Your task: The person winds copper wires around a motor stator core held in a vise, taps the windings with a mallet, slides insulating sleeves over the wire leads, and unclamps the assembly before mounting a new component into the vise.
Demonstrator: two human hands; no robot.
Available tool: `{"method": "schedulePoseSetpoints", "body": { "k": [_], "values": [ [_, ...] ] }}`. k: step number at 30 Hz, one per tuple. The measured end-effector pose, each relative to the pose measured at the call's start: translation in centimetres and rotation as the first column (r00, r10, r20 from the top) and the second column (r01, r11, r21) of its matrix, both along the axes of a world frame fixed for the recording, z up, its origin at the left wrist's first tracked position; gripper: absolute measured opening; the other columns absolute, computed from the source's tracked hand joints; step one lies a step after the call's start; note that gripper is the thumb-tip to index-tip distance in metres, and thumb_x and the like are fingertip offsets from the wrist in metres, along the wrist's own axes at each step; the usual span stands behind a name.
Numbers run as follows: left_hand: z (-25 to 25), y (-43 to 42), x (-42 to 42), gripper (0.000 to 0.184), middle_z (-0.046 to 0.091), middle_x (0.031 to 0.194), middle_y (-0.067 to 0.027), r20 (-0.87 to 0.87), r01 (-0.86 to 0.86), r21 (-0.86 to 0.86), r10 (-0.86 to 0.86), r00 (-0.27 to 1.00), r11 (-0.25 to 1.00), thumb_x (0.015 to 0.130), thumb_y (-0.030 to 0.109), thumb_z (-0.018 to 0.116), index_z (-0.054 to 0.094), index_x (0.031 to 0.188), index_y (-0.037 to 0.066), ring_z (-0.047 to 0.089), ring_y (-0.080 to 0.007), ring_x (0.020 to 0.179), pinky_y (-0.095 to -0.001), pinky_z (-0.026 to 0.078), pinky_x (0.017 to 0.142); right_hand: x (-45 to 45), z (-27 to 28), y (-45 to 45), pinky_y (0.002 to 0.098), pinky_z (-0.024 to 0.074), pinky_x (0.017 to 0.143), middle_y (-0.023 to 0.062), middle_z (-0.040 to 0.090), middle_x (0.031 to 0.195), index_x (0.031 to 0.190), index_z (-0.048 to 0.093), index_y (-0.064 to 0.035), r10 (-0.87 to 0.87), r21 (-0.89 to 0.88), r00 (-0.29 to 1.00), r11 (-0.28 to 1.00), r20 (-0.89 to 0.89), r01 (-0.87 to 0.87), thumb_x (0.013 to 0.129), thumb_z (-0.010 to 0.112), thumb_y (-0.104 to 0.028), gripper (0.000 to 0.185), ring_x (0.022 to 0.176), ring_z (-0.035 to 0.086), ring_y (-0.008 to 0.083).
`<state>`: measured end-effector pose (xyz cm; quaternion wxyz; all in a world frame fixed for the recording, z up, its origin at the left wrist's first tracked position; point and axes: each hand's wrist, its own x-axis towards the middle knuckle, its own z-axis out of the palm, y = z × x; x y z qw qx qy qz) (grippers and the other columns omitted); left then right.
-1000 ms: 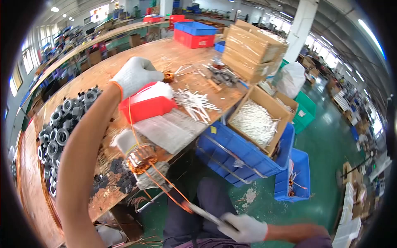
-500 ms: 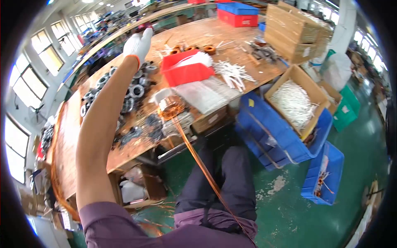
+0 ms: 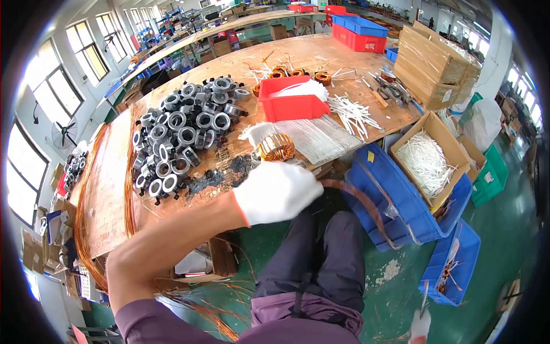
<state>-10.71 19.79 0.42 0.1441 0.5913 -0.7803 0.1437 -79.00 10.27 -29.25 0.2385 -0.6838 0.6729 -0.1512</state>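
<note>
On the desk (image 3: 286,49), the coil (image 3: 277,147) lies nearer you than the red bin (image 3: 293,108), by your closed left hand (image 3: 278,193). Right of the bin: 2 blue crates (image 3: 372,212), your right hand (image 3: 420,325) gripping a tool (image 3: 425,295); left, windows (image 3: 48,83).

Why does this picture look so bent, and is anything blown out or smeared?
Head view: black rounds off the corners, and the workbench edge bows, like a wide lens. The left windows glare white. The gloved left hand looks soft, and a reddish-brown streak beside it is smeared, probably by motion.
</note>
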Motion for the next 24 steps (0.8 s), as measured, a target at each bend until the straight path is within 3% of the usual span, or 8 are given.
{"method": "schedulePoseSetpoints", "body": {
  "k": [2,4,9,13,15,19,23,24],
  "values": [
    [1.8,1.6,1.7,0.033,0.055,0.064,-0.0051,-0.562,-0.231,-0.093,0.140,0.815,0.969,0.104,0.025,0.065,0.061,0.077,0.007,0.062,-0.0206,0.059,-0.0373,0.047,0.049,9.1,5.0,-3.4,0.0387,0.0472,0.063,0.0120,0.059,0.075,0.096,0.060,0.0029,0.035,0.010,0.980,0.999,0.196,-0.038,0.103,0.061,-0.018,0.022,0.065,0.056,0.0220],
    [3.4,1.5,5.1,0.036,0.048,0.062,0.0016,-0.959,-0.398,0.098,0.194,0.209,0.912,0.106,0.027,0.065,0.060,0.076,0.007,0.051,-0.0130,0.051,-0.0327,0.038,0.045,22.2,14.7,-2.4,0.0298,0.0460,0.059,0.0032,0.060,0.073,0.098,0.063,-0.0001,0.049,0.106,0.868,0.988,0.495,-0.116,0.105,0.060,-0.015,0.017,0.064,0.056,0.0103],
    [1.3,-5.0,12.8,0.034,0.042,0.060,0.0045,-0.944,-0.400,0.090,-0.050,-0.326,0.912,0.104,0.028,0.068,0.056,0.078,0.010,0.030,-0.0070,0.044,-0.0276,0.022,0.041,37.9,23.3,-0.3,0.0300,0.0522,0.057,0.0048,0.066,0.076,0.120,0.067,-0.0021,0.842,-0.244,0.473,0.531,0.261,-0.811,0.105,0.064,-0.020,0.023,0.062,0.062,0.0098],
    [-3.0,-9.4,15.9,0.036,0.044,0.062,0.0021,-0.894,-0.280,0.047,-0.085,-0.441,0.959,0.104,0.030,0.069,0.056,0.079,0.008,0.033,-0.0076,0.044,-0.0275,0.025,0.039,48.9,27.2,0.9,0.0295,0.0502,0.052,0.0055,0.065,0.080,0.125,0.062,-0.0003,0.303,0.461,0.662,0.522,0.686,-0.717,0.108,0.062,-0.022,0.027,0.060,0.060,0.0089],
    [-4.5,-11.2,16.9,0.035,0.045,0.064,0.0026,-0.831,-0.216,-0.009,-0.127,-0.541,0.976,0.104,0.031,0.069,0.056,0.079,0.009,0.033,-0.0068,0.044,-0.0270,0.025,0.039,53.4,27.6,0.7,0.0266,0.0441,0.046,0.0039,0.062,0.080,0.122,0.061,-0.0006,0.253,0.442,0.643,0.547,0.723,-0.711,0.109,0.060,-0.020,0.023,0.055,0.052,0.0065],
    [-4.3,-13.8,17.4,0.041,0.038,0.063,0.0078,-0.878,-0.104,0.038,-0.016,-0.478,0.994,0.107,0.035,0.066,0.049,0.075,0.016,0.028,-0.0053,0.044,-0.0262,0.020,0.040,58.6,28.3,-3.4,0.0258,0.0419,0.043,0.0037,0.062,0.081,0.118,0.061,-0.0009,0.334,0.405,0.563,0.437,0.756,-0.803,0.107,0.063,-0.020,0.022,0.055,0.053,0.0067],
    [1.8,-15.9,17.8,0.069,0.061,0.067,-0.0088,-0.806,-0.304,0.360,0.458,0.375,0.882,0.088,0.064,0.069,0.076,0.093,-0.004,0.056,-0.0142,0.055,-0.0335,0.045,0.050,50.6,25.7,-2.2,0.0468,0.0551,0.059,0.0264,0.067,0.079,0.114,0.061,0.0003,0.827,-0.103,0.430,0.494,0.363,-0.863,0.102,0.068,-0.015,0.020,0.068,0.074,0.0401],
    [3.9,-16.3,16.8,0.068,0.061,0.068,-0.0056,-0.713,-0.279,0.352,0.449,0.539,0.894,0.090,0.062,0.074,0.077,0.101,-0.005,0.050,-0.0122,0.053,-0.0316,0.041,0.048,46.3,24.2,-1.0,0.0453,0.0563,0.060,0.0245,0.068,0.078,0.113,0.062,-0.0009,0.761,0.031,0.501,0.538,0.412,-0.843,0.100,0.070,-0.016,0.021,0.068,0.074,0.0394]
  ]
}}
